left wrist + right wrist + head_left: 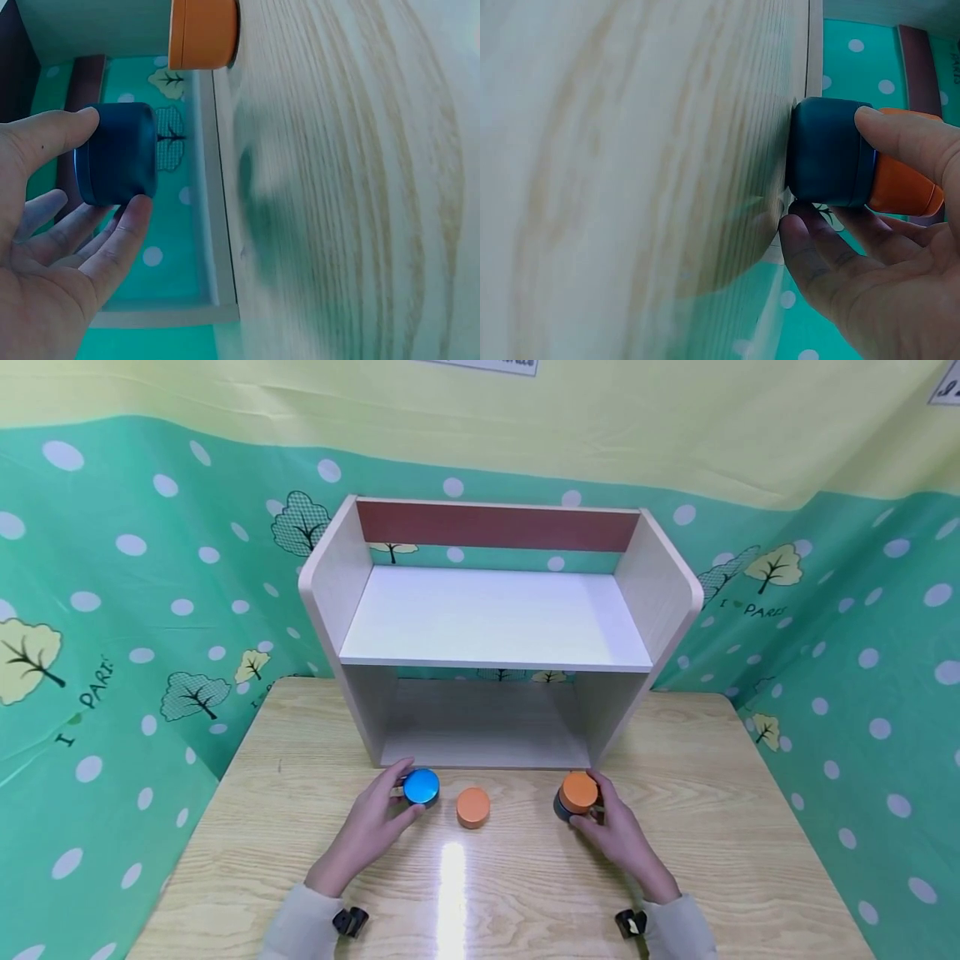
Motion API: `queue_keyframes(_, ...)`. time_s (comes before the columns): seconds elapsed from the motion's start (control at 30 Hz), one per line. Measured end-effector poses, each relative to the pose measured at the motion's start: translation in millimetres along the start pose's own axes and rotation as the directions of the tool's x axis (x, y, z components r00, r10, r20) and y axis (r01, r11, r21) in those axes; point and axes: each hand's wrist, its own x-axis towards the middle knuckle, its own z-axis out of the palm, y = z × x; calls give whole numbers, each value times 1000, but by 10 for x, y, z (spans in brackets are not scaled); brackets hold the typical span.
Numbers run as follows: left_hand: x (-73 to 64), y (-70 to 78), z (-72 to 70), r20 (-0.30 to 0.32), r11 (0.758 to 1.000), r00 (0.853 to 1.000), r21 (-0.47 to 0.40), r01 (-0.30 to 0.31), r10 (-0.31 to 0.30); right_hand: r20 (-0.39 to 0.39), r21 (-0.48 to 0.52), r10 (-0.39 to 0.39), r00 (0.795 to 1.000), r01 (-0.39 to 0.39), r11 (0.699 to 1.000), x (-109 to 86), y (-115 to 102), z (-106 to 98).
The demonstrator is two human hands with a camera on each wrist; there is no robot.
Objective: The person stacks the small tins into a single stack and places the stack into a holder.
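Between the thumb and fingers of my left hand (371, 822) is a round blue jar (422, 786). The left wrist view shows this jar (118, 154) raised off the table. My right hand (618, 835) grips a dark blue jar (826, 150), thumb on its upper part and fingers along the other side. Stacked on that jar is an orange jar (579, 792); the blue one beneath is largely covered in the head view. A second orange jar (473, 807) stands alone on the table between the hands, nearer the left.
A pale two-level shelf unit (495, 618) with a dark red back rail stands just behind the jars on the wooden table (517, 893). A green dotted curtain (150, 610) hangs behind and at both sides.
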Motion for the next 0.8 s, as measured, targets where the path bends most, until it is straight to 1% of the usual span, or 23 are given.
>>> queue_keyframes(0.27,56,60,12,20,1000,1000,8,-10,10,0,-3,-4,1000,4,1000,-5,5,1)
queue_keyframes(0.47,100,108,28,41,1000,999,1,-23,23,1,-11,11,1000,-11,1000,-1,6,7)
queue_keyframes(0.67,153,140,61,65,999,997,11,-40,39,0,-11,14,1000,-14,1000,2,4,6)
queue_keyframes(0.8,179,157,88,67,999,997,21,-50,48,1,-11,16,1000,-16,1000,1,0,6)
